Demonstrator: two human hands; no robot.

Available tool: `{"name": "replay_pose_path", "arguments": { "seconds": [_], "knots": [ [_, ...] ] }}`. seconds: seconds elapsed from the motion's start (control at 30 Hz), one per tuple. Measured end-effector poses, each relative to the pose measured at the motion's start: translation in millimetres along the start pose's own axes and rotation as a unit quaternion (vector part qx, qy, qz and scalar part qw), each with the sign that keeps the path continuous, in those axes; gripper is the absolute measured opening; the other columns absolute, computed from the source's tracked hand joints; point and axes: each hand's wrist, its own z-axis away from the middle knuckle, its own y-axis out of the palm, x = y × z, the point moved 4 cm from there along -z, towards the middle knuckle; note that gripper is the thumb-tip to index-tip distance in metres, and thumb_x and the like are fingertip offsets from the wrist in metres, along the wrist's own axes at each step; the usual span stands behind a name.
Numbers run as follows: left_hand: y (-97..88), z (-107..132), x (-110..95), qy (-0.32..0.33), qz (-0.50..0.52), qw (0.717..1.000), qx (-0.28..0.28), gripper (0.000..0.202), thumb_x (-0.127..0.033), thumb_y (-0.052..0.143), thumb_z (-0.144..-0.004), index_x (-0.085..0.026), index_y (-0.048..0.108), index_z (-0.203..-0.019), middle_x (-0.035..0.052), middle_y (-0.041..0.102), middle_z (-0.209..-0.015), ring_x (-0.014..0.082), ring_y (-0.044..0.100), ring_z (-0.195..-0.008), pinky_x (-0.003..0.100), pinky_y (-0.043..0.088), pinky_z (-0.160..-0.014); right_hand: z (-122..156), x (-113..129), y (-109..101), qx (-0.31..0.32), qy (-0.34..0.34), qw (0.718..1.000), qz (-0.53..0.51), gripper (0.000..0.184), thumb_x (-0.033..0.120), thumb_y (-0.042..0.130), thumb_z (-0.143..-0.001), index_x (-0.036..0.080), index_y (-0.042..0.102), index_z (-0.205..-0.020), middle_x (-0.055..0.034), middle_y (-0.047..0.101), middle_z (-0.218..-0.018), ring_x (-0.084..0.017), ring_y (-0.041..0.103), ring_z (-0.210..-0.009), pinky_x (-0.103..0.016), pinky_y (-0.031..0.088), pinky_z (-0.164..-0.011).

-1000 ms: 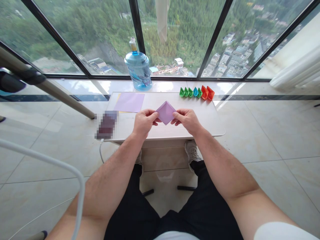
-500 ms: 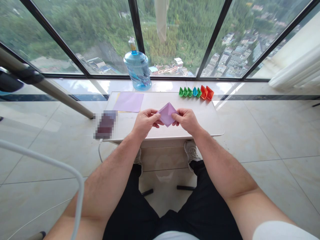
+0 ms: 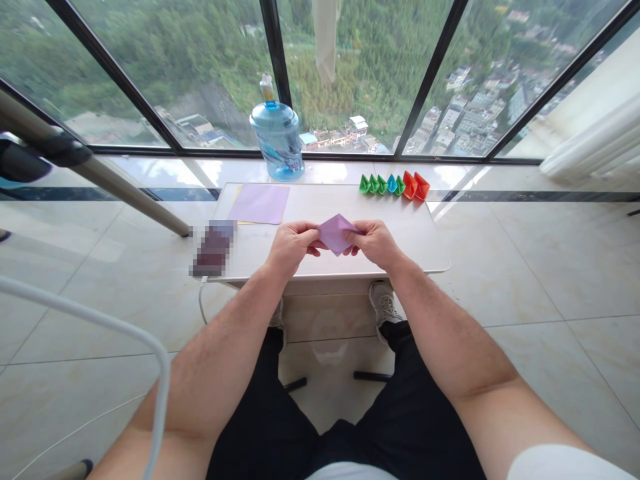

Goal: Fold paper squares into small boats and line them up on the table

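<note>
A folded piece of purple origami paper [image 3: 337,233], diamond-shaped, is held above the front part of the white table [image 3: 320,265]. My left hand [image 3: 296,243] pinches its left corner between thumb and fingers. On the opposite side, my right hand [image 3: 371,241] grips the right corner, its thumb lying over the front face. Flat purple sheets [image 3: 261,203] lie at the table's back left, with a yellowish edge showing beneath. Several small folded paper boats [image 3: 382,185], green, blue and red, stand in a row at the back right.
A pixelated phone-like object [image 3: 214,249] with a white cable rests at the table's left end. Behind the table stands a large blue water bottle [image 3: 278,143] by the window. A metal pole [image 3: 140,200] slants in from the left, and a white tube [image 3: 161,387] curves nearer me.
The folded paper's top corner has dropped slightly and the diamond looks flatter and wider. Both hands still hold it in nearly the same place.
</note>
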Motion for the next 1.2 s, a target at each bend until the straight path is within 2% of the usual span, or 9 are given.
{"name": "replay_pose_path", "arguments": {
  "seconds": [0.17,0.33,0.5,1.0,1.2],
  "knots": [
    [1.1,1.9,-2.1,-0.007,-0.005,1.0,0.008,0.027,-0.026,0.074,-0.067,-0.013,0.076,-0.09,0.0069,0.075,-0.068,0.0215,0.074,-0.066,0.022,0.048,-0.051,-0.1,0.5,0.0,0.009,0.003,1.0,-0.021,0.043,0.054,0.082,-0.071,0.014,0.078,-0.086,-0.0036,0.072,-0.063,-0.013,0.062,-0.053,-0.024,0.049,-0.048],
    [1.0,2.0,-1.6,-0.014,0.029,0.999,0.02,0.029,-0.027,0.078,-0.065,-0.013,0.075,-0.091,0.0069,0.076,-0.069,0.0215,0.075,-0.065,0.022,0.049,-0.05,-0.2,-0.3,-1.8,-0.008,-0.001,0.999,-0.043,0.031,0.034,0.077,-0.071,0.017,0.082,-0.096,-0.0017,0.073,-0.065,-0.013,0.063,-0.053,-0.026,0.053,-0.052],
    [-1.2,1.9,-0.8,-0.016,0.058,0.998,0.023,0.023,-0.024,0.078,-0.065,-0.014,0.073,-0.084,0.007,0.076,-0.072,0.0208,0.075,-0.068,0.024,0.054,-0.054,1.1,0.1,-2.7,-0.01,-0.011,0.998,-0.065,0.033,0.018,0.065,-0.066,0.017,0.083,-0.094,-0.0017,0.075,-0.069,-0.013,0.065,-0.058,-0.027,0.056,-0.057],
    [-1.4,3.6,-3.5,-0.024,0.075,0.997,0.017,0.018,-0.019,0.07,-0.061,-0.013,0.07,-0.078,0.0066,0.073,-0.065,0.0215,0.074,-0.066,0.027,0.057,-0.058,2.1,3.8,-1.8,-0.002,-0.021,0.998,-0.067,0.031,0.013,0.061,-0.064,0.019,0.084,-0.084,-0.0025,0.076,-0.071,-0.014,0.066,-0.061,-0.03,0.059,-0.064],
    [-0.3,3.6,-3.6,0.011,0.044,0.999,0.002,0.023,-0.028,0.079,-0.062,-0.015,0.065,-0.075,0.002,0.07,-0.066,0.0172,0.07,-0.061,0.025,0.055,-0.054,2.1,5.0,-0.1,0.007,-0.024,0.998,-0.057,0.028,0.015,0.062,-0.063,0.019,0.084,-0.081,-0.0019,0.076,-0.069,-0.014,0.065,-0.06,-0.03,0.057,-0.063]
  ]
}}
